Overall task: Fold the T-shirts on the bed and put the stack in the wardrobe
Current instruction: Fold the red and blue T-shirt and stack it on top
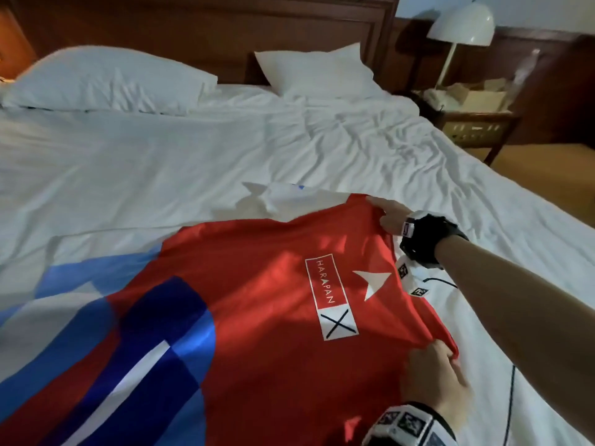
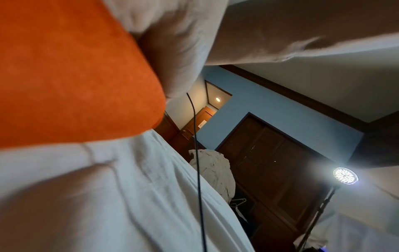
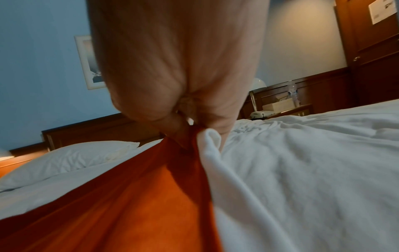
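A red T-shirt point(image 1: 257, 300) with blue and white shapes and a "HARAPAN" print lies spread across the white bed point(image 1: 161, 162). My right hand point(image 1: 383, 214) pinches its far right corner; in the right wrist view the fingers point(image 3: 185, 126) hold red cloth point(image 3: 140, 196) together with a fold of white fabric point(image 3: 209, 141). My left hand point(image 1: 438, 362) grips the near right corner of the shirt. The left wrist view shows the blurred hand point(image 2: 172, 51) beside the red cloth point(image 2: 64, 76). More white fabric point(image 1: 289, 201) shows beyond the shirt's far edge.
Two white pillows point(image 1: 106, 82) point(image 1: 315, 75) lean near the wooden headboard point(image 1: 209, 27). A nightstand point(image 1: 476, 120) with a white lamp point(image 1: 460, 24) stands to the bed's right. A thin black cable point(image 1: 510, 397) crosses the sheet. Dark wooden doors point(image 2: 270, 162) and a bright lamp point(image 2: 345, 175) appear behind me.
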A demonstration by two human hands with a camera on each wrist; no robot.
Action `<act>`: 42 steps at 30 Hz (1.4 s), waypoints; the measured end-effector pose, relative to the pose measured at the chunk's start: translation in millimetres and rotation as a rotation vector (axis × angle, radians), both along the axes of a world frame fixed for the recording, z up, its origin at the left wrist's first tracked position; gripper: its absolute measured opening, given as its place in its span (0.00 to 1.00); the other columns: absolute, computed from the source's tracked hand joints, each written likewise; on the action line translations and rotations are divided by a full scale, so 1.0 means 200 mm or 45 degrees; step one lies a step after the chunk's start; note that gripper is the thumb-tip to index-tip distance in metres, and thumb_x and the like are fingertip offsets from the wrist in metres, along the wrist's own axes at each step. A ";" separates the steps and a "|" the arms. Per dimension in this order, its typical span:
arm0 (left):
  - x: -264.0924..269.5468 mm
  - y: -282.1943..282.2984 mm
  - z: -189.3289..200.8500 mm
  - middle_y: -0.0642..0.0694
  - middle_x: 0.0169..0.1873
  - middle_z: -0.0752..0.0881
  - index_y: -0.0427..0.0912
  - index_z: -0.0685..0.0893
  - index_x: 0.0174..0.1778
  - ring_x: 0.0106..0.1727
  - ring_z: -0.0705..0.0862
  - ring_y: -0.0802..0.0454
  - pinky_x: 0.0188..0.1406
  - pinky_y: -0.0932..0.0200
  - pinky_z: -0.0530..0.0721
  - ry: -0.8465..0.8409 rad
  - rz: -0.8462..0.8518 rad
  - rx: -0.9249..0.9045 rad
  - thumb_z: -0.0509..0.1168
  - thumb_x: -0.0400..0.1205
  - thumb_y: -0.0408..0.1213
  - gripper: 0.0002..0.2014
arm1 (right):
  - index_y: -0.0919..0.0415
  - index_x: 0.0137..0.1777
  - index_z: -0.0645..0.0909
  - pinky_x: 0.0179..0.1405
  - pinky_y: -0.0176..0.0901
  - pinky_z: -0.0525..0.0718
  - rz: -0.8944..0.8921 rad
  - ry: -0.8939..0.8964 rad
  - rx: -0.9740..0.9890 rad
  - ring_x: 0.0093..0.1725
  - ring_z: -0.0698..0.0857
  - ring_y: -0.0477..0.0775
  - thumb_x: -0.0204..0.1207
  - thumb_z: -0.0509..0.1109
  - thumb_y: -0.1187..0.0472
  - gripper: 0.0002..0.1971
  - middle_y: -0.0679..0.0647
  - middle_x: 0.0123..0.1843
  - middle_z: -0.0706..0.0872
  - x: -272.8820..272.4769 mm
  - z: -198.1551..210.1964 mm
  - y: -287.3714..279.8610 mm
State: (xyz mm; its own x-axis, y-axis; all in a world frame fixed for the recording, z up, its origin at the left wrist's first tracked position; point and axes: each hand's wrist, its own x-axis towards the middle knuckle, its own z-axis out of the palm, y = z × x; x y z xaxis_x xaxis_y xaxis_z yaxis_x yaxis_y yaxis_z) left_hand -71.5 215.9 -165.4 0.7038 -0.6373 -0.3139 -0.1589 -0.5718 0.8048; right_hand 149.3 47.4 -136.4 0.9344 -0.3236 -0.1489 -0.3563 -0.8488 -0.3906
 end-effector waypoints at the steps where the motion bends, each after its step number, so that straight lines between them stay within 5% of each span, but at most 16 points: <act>1: 0.00 -0.03 0.00 0.36 0.61 0.84 0.41 0.83 0.61 0.67 0.78 0.38 0.66 0.50 0.74 -0.009 -0.057 0.010 0.59 0.84 0.39 0.13 | 0.46 0.84 0.57 0.77 0.47 0.67 -0.018 0.021 -0.022 0.80 0.66 0.60 0.75 0.58 0.72 0.39 0.57 0.83 0.66 -0.01 -0.01 -0.03; 5: -0.04 -0.05 -0.02 0.33 0.58 0.81 0.40 0.86 0.54 0.65 0.74 0.34 0.66 0.45 0.74 -0.224 -0.230 0.075 0.61 0.83 0.48 0.16 | 0.54 0.86 0.45 0.75 0.46 0.65 -0.126 0.260 0.024 0.82 0.64 0.60 0.81 0.66 0.61 0.40 0.60 0.85 0.58 -0.20 -0.08 -0.10; 8: -0.08 0.09 0.02 0.41 0.59 0.81 0.48 0.86 0.58 0.63 0.77 0.41 0.67 0.45 0.75 -0.359 -0.146 -0.061 0.62 0.81 0.55 0.18 | 0.62 0.84 0.58 0.75 0.43 0.62 -0.245 0.322 0.074 0.82 0.64 0.58 0.80 0.68 0.49 0.37 0.59 0.84 0.63 -0.45 -0.14 -0.10; 10: -0.11 0.27 0.07 0.50 0.58 0.84 0.53 0.86 0.59 0.60 0.81 0.48 0.65 0.48 0.77 -0.450 -0.089 -0.093 0.60 0.78 0.61 0.22 | 0.63 0.78 0.69 0.67 0.41 0.70 -0.369 0.280 0.112 0.76 0.72 0.58 0.77 0.70 0.42 0.36 0.59 0.78 0.73 -0.64 -0.18 -0.05; 12: -0.15 0.48 0.10 0.53 0.59 0.82 0.55 0.83 0.60 0.62 0.78 0.48 0.63 0.48 0.74 -0.619 -0.175 0.206 0.46 0.71 0.74 0.36 | 0.62 0.68 0.79 0.56 0.43 0.76 -0.466 0.265 0.138 0.66 0.81 0.62 0.70 0.69 0.32 0.37 0.59 0.67 0.83 -0.85 -0.19 0.05; 14: -0.19 0.64 0.09 0.53 0.62 0.78 0.55 0.80 0.62 0.66 0.73 0.45 0.63 0.46 0.68 -0.716 -0.256 0.536 0.45 0.68 0.77 0.39 | 0.64 0.66 0.78 0.59 0.48 0.78 -0.519 0.247 0.104 0.64 0.82 0.64 0.68 0.67 0.27 0.41 0.63 0.65 0.84 -1.05 -0.21 0.16; 16: -0.24 0.73 0.05 0.51 0.66 0.75 0.54 0.77 0.65 0.70 0.70 0.44 0.68 0.43 0.64 -0.718 -0.271 0.674 0.58 0.76 0.68 0.28 | 0.67 0.69 0.76 0.61 0.49 0.78 -0.578 0.233 0.131 0.65 0.81 0.65 0.68 0.70 0.29 0.43 0.64 0.66 0.82 -1.23 -0.22 0.28; 18: -0.30 0.76 0.03 0.49 0.69 0.74 0.53 0.76 0.68 0.72 0.69 0.43 0.71 0.41 0.63 -0.722 -0.294 0.715 0.64 0.79 0.59 0.23 | 0.67 0.66 0.78 0.52 0.47 0.82 -0.614 0.265 0.243 0.57 0.85 0.62 0.67 0.73 0.33 0.41 0.63 0.62 0.84 -1.35 -0.24 0.38; 21: -0.36 0.74 0.04 0.51 0.67 0.77 0.52 0.80 0.65 0.72 0.68 0.44 0.70 0.43 0.64 -0.836 -0.252 0.672 0.64 0.82 0.45 0.16 | 0.68 0.43 0.83 0.25 0.42 0.84 -0.674 0.224 0.565 0.25 0.85 0.54 0.67 0.80 0.44 0.24 0.60 0.32 0.88 -1.50 -0.24 0.49; 23: -0.40 0.72 0.08 0.52 0.61 0.80 0.50 0.83 0.59 0.70 0.70 0.45 0.70 0.41 0.64 -0.908 -0.226 0.612 0.68 0.78 0.41 0.13 | 0.69 0.36 0.82 0.20 0.40 0.81 -0.694 0.230 0.711 0.19 0.82 0.53 0.70 0.80 0.51 0.19 0.60 0.23 0.85 -1.57 -0.21 0.52; 26: -0.50 0.69 0.15 0.51 0.41 0.83 0.48 0.87 0.36 0.52 0.80 0.46 0.54 0.42 0.79 -1.138 -0.220 0.487 0.75 0.64 0.38 0.07 | 0.72 0.45 0.84 0.27 0.42 0.85 -0.761 0.104 0.911 0.25 0.84 0.55 0.74 0.77 0.60 0.12 0.63 0.32 0.86 -1.66 -0.15 0.50; 28: -0.59 0.65 0.17 0.52 0.33 0.81 0.48 0.85 0.27 0.43 0.81 0.48 0.44 0.48 0.83 -1.280 -0.231 0.370 0.68 0.61 0.36 0.02 | 0.71 0.51 0.85 0.30 0.42 0.85 -0.846 -0.046 0.993 0.28 0.83 0.54 0.76 0.74 0.65 0.09 0.61 0.34 0.85 -1.71 -0.14 0.47; 32: -0.73 0.63 0.10 0.54 0.32 0.81 0.50 0.84 0.26 0.43 0.81 0.50 0.42 0.51 0.84 -1.246 -0.270 0.329 0.75 0.58 0.43 0.06 | 0.72 0.52 0.85 0.37 0.50 0.88 -0.908 -0.045 1.036 0.36 0.85 0.58 0.77 0.73 0.60 0.13 0.63 0.39 0.85 -1.80 -0.18 0.52; 36: -0.76 0.74 -0.02 0.48 0.39 0.82 0.50 0.84 0.40 0.44 0.82 0.44 0.40 0.43 0.82 -1.034 -0.149 0.487 0.77 0.59 0.54 0.19 | 0.69 0.42 0.85 0.21 0.37 0.82 -0.863 0.036 1.033 0.25 0.83 0.51 0.72 0.78 0.56 0.13 0.59 0.31 0.83 -1.87 -0.18 0.66; 39: -0.76 0.80 -0.06 0.49 0.35 0.82 0.49 0.84 0.35 0.36 0.84 0.46 0.32 0.48 0.84 -1.049 -0.149 0.472 0.81 0.53 0.44 0.18 | 0.66 0.36 0.80 0.17 0.35 0.80 -0.773 0.118 1.006 0.17 0.81 0.46 0.74 0.75 0.67 0.08 0.56 0.24 0.83 -1.88 -0.16 0.72; 42: -0.75 0.79 0.00 0.54 0.28 0.81 0.50 0.80 0.27 0.30 0.83 0.50 0.24 0.58 0.80 -1.077 -0.182 0.319 0.79 0.48 0.32 0.17 | 0.66 0.40 0.82 0.25 0.39 0.85 -0.743 0.106 1.076 0.26 0.84 0.51 0.75 0.67 0.75 0.07 0.59 0.30 0.85 -1.92 -0.13 0.71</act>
State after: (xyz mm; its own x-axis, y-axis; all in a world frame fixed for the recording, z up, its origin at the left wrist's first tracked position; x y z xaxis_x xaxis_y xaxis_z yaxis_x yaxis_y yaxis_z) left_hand -222.5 373.8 -165.5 0.6819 -0.7194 0.1323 -0.7262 -0.6441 0.2403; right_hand -234.2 189.6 -162.9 0.6418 -0.4832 -0.5954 -0.6781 0.0050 -0.7350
